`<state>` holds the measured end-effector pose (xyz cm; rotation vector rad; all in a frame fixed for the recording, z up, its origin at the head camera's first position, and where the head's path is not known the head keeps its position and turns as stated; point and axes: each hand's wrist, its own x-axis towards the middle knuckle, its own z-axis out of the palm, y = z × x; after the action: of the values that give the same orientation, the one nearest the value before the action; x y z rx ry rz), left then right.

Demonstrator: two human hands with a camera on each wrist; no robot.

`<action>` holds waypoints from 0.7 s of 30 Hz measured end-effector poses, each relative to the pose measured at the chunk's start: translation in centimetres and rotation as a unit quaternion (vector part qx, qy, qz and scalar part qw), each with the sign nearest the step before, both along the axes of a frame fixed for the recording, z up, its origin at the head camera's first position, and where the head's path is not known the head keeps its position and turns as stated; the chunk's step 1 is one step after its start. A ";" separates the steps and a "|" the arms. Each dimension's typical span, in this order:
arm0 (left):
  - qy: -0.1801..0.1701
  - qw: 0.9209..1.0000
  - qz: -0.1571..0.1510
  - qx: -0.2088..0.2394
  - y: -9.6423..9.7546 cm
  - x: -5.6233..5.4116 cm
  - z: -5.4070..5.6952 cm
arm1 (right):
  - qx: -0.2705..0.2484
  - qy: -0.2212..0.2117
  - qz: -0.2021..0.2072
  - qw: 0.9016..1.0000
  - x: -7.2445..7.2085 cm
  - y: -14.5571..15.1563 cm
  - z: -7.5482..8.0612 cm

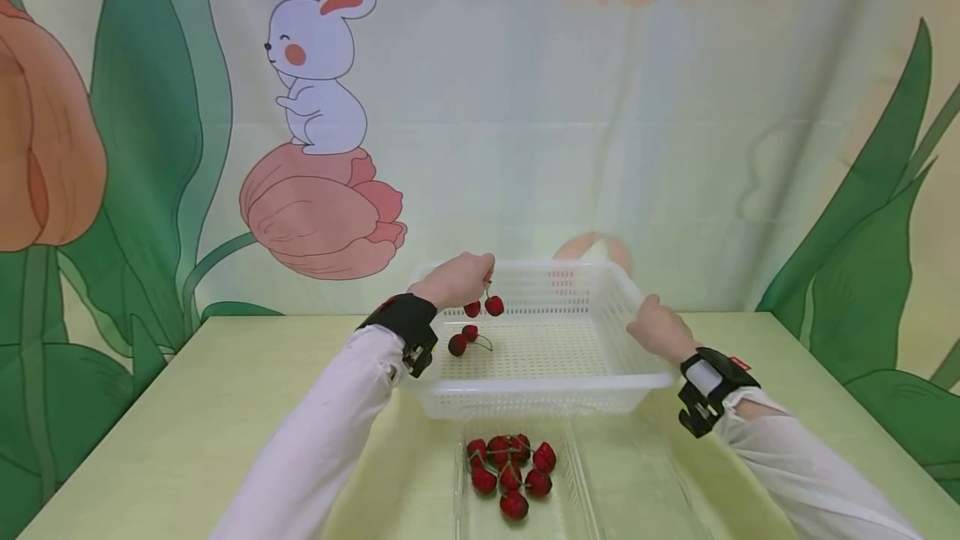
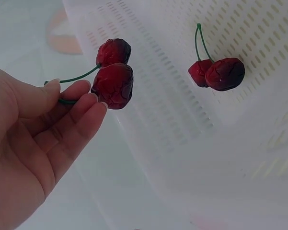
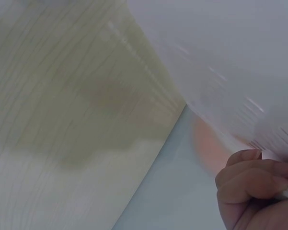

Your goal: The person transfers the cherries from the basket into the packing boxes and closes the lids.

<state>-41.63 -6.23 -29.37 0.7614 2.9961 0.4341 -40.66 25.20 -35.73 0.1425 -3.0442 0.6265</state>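
Observation:
My left hand [image 1: 461, 280] pinches the green stems of a pair of dark red cherries [image 2: 113, 86] between thumb and fingertips. In the head view this pair hangs over the left part of a white perforated plastic basket [image 1: 547, 386]. Another cherry pair [image 2: 224, 74], joined by its stems, lies on the basket floor. My right hand [image 1: 662, 328] grips the basket's right rim, fingers curled round it in the right wrist view. In front of the basket, a clear plastic container [image 1: 558, 515] holds several cherries [image 1: 510, 477] with stems.
The pale wooden table [image 1: 247, 382] carries everything. To the right of the cherries is a clear plastic lid-like part [image 1: 637, 473], lying next to the container. Behind the table hangs a curtain [image 1: 510, 107] printed with a rabbit and tulips.

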 end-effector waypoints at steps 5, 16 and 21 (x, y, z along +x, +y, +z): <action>-0.001 1.000 0.006 -0.002 -0.2 0.2 0.1 | 0.002 -0.002 -0.001 1.000 0.1 -0.1 0.0; -0.004 1.000 0.014 0.001 -0.3 0.6 0.5 | 0.004 -0.007 -0.006 1.000 0.2 -0.1 0.0; 0.001 1.000 0.009 -0.001 -0.5 0.6 0.6 | 0.005 -0.007 -0.004 1.000 0.2 -0.1 0.1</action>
<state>-41.05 -6.73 -28.78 0.7353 3.0073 0.4322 -40.46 25.05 -35.63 0.1270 -3.0602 0.6144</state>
